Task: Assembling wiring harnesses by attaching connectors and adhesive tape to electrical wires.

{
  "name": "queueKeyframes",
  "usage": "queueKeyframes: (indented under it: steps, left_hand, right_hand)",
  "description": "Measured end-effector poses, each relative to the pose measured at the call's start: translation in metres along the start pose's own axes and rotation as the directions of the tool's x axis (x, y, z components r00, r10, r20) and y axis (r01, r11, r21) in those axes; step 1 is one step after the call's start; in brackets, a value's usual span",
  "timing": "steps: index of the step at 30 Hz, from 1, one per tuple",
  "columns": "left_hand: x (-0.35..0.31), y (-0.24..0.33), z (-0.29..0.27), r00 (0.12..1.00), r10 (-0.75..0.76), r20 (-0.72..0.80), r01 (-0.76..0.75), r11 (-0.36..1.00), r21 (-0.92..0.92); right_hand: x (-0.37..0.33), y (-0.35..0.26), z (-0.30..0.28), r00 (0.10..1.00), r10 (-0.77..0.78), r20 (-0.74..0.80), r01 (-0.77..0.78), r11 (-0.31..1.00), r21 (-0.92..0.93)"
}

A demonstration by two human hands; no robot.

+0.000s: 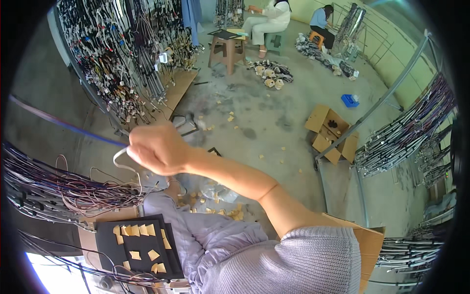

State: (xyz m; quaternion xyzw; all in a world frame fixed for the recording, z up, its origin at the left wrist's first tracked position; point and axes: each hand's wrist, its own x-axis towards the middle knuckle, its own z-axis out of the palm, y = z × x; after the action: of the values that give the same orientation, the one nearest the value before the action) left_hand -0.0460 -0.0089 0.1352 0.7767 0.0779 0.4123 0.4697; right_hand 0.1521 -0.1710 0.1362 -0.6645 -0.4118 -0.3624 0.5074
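Note:
My right hand (157, 149) is closed in a fist at the centre left, its arm reaching across from the lower right. A thin blue-purple wire (68, 123) runs from the fist to the far left. Below the fist hangs a pale, thin cable (120, 161), bent in a curve. Under the hand, a thick bundle of dark and reddish wires (73, 188) lies to the left. My left hand is not seen. A small patch of skin shows below the fist, but I cannot tell what it belongs to.
A black board (115, 245) with yellowish tape pieces (135, 255) lies beside my leg. Wire harnesses hang on a rack (117, 54) behind and on another (411, 132) at right. An open carton (320, 120), a blue bin (349, 101) and a stool (228, 53) stand on the floor. Two people sit far back.

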Motion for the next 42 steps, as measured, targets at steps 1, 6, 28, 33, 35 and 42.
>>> queueKeyframes:
  steps: [1, 6, 28, 33, 35, 42]
  left_hand:
    - [0.0, 0.003, 0.005, 1.0, -0.013, 0.003, 0.013, 1.0, 0.0]
    - [0.022, 0.002, 0.025, 0.935, 0.236, 0.266, -0.247, 0.969, 0.008]
    - [-0.099, -0.128, -0.102, 0.453, -0.808, 0.376, 0.891, 0.424, -0.162]
    - [-0.083, -0.125, -0.093, 0.386, -0.835, 0.392, 0.92, 0.377, -0.104]
    - [-0.071, -0.124, -0.078, 0.476, -0.735, 0.482, 0.832, 0.554, 0.022]
    - [-0.046, -0.102, 0.009, 0.673, -0.503, 0.542, 0.646, 0.757, -0.099]
  right_hand:
    - [-0.004, -0.008, -0.003, 0.998, 0.014, 0.054, -0.015, 1.0, 0.017]
    - [-0.004, -0.043, 0.008, 0.961, 0.005, 0.276, -0.037, 0.993, 0.111]
    - [-0.041, 0.125, -0.009, 0.974, 0.169, -0.151, -0.217, 0.883, -0.416]
    - [-0.028, 0.106, 0.002, 0.961, 0.277, 0.001, -0.244, 0.849, -0.469]
    - [-0.025, 0.081, 0.013, 0.956, 0.241, -0.164, -0.279, 0.922, -0.27]
    - [-0.059, -0.06, 0.068, 0.827, -0.217, 0.519, 0.148, 0.974, 0.171]
